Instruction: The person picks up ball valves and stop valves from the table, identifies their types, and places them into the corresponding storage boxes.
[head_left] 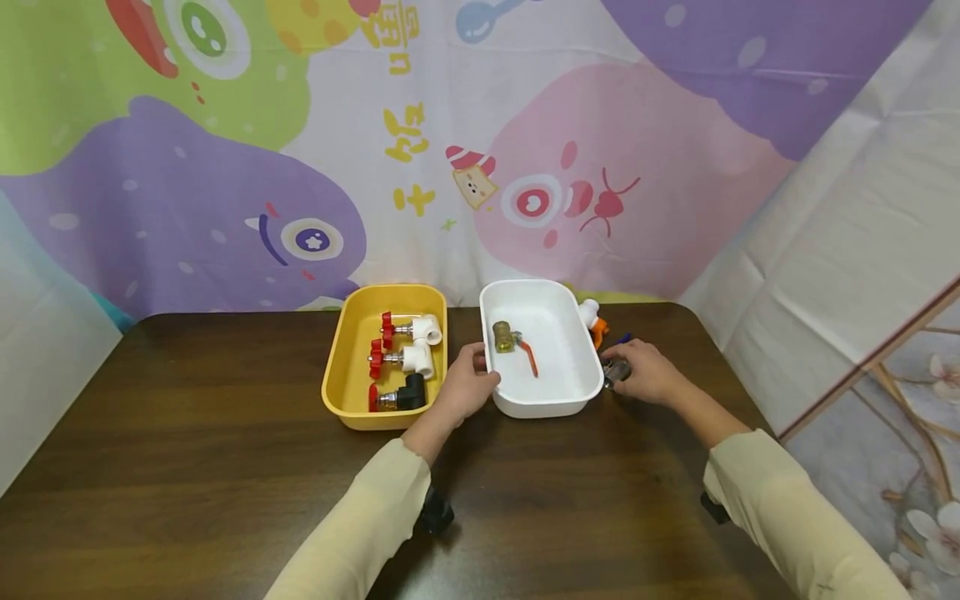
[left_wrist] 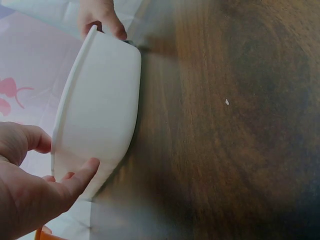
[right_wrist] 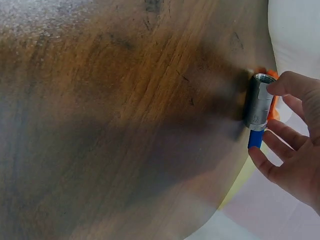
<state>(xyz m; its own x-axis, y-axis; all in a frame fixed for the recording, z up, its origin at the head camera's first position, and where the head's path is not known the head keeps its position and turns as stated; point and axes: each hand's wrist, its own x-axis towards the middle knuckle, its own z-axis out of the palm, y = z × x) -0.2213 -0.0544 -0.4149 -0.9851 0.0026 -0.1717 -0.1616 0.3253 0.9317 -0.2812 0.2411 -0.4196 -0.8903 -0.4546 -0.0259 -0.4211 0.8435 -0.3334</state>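
In the head view, a white tray holds a brass ball valve with an orange-red lever. My left hand grips the tray's near left corner; the left wrist view shows the thumb on the outer wall and a bent finger at the rim. Beside the tray's right wall, my right hand holds a grey metal ball valve between thumb and fingers. That valve has an open threaded end, and a blue handle shows at its other end. An orange part sits partly hidden behind it.
Left of the white tray stands a yellow tray with two white valves and a black valve, all with red handles. A white fitting and an orange-handled part lie behind the right hand. A printed curtain backs the wooden table.
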